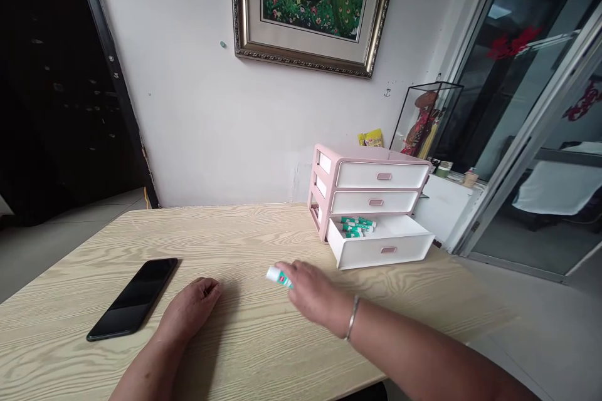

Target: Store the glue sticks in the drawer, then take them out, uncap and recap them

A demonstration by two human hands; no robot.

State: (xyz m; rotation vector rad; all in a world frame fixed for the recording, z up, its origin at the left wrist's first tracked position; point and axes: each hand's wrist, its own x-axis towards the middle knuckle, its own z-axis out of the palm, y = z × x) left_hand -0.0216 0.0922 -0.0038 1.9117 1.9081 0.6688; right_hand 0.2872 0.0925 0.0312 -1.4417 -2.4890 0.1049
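TUBE IN R HAND, NR OPEN BOTTOM DRAWER

White-and-green tube (277, 276) is gripped in R hand (310, 291), white end poking out L, to the L of the drawer & well apart from the phone; can't tell if it touches the tabletop. Bottom drawer (371, 255) is pulled out, w/ several similar tubes (355, 227) bunched at its L/rear & white floor showing to the R. Upper two drawers (352, 175) of the pink unit (357, 153) are shut, contents hidden. L hand (192, 307) loosely curled on table (244, 351); finger insides hidden, can't tell if it's closed on anything. Black phone (134, 297) just L of it. Open wood grain btwn hands, running back to wall (211, 125) along far edge; near edge passes below R forearm. Behind unit: glass case (400, 116) w/ red-clad figure (418, 128) inside.
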